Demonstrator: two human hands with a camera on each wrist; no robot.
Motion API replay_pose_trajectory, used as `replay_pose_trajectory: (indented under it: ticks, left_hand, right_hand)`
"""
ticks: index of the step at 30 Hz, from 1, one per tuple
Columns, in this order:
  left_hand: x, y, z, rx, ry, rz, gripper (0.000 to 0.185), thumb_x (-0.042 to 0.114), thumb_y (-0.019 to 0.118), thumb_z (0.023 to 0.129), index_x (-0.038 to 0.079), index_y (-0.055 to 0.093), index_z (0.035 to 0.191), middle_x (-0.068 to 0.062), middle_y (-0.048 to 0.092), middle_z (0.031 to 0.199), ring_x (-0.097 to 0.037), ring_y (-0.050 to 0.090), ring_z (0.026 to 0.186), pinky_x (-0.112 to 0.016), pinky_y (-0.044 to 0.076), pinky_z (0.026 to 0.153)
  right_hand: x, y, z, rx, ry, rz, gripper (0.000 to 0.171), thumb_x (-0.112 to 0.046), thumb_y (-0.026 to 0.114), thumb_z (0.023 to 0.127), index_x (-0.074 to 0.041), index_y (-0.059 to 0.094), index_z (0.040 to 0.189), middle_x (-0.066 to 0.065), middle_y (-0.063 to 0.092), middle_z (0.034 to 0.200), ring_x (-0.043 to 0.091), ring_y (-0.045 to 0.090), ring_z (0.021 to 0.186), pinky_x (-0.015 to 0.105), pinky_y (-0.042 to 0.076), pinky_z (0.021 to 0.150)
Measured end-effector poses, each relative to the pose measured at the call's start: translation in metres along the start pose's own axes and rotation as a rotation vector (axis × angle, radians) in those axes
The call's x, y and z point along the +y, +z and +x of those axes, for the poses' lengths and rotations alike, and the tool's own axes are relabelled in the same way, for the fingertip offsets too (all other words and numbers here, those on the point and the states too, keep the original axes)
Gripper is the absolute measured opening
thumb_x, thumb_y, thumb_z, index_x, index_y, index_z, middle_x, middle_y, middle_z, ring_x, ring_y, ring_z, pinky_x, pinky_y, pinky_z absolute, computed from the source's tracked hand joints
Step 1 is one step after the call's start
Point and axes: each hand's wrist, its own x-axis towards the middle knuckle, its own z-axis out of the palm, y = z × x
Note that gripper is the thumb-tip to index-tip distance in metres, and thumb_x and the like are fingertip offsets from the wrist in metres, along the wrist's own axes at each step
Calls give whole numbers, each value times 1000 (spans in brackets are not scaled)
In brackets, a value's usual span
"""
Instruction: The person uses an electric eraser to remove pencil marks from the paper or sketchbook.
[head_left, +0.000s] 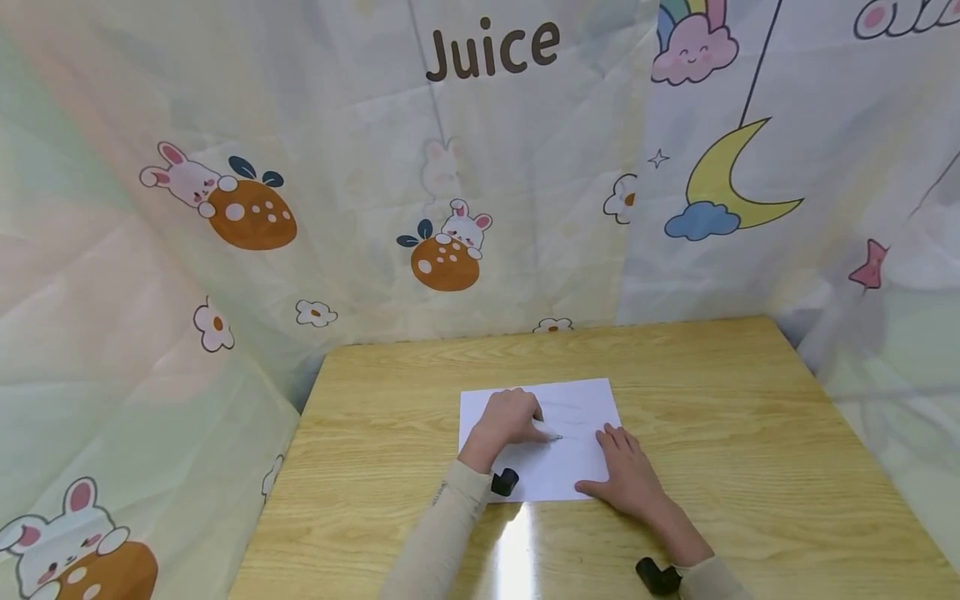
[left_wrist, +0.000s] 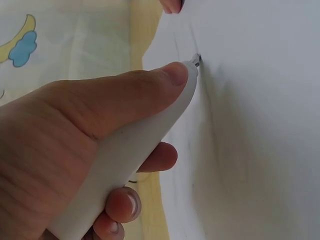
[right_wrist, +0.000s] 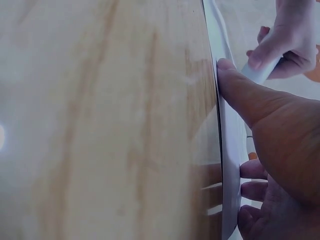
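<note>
A white sheet of paper [head_left: 555,479] lies on the wooden table, with faint lines across it. My left hand [head_left: 510,419] grips a thick, smooth white pen-shaped tool [left_wrist: 131,149], thumb laid along it near the narrow end. Its small metal tip [left_wrist: 196,60] meets the paper at one end of a thin line, as the left wrist view shows. Spread over the sheet's right side, my right hand [head_left: 630,477] rests with its thumb at the near edge, holding nothing. The right wrist view catches that thumb [right_wrist: 250,97] on the paper's edge.
The wooden table [head_left: 375,467] extends around the sheet, with a bright reflection near its front. Printed cloth [head_left: 360,208] with rabbits and a moon hangs behind and at both sides. Black wrist cameras [head_left: 657,577] sit on both wrists.
</note>
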Motion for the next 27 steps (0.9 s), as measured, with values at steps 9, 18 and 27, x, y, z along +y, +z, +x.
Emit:
replay_pose_trajectory:
  ticks: [9,18,27]
  left_hand:
    - [7,1,6,3,12,22,31,55,81,70,29,80,87,13,70,87,-8,60,71,-29,47,58]
    - [8,-3,2,4,-21,72,29,52,82,70,28,80,87,13,68,81,-6,53,62,-27,44,54]
    - [8,1,3,14,5,62,28,53,81,69,29,80,84,14,69,83,-6,57,68,-27,45,55]
  right_hand:
    - [0,-2,-1,7,4,2,99,-56,79,72,10,44,138,32,35,145,51,28,133,63,27,103]
    - [-1,-3,-4,20,-6,12,99,-54,79,72,11,44,137,33,36,144,52,29,132,63,28,101]
    - [-3,-3,-2,24,-9,14,97,-53,80,72,11,45,136,32,36,143,52,29,132,63,28,102]
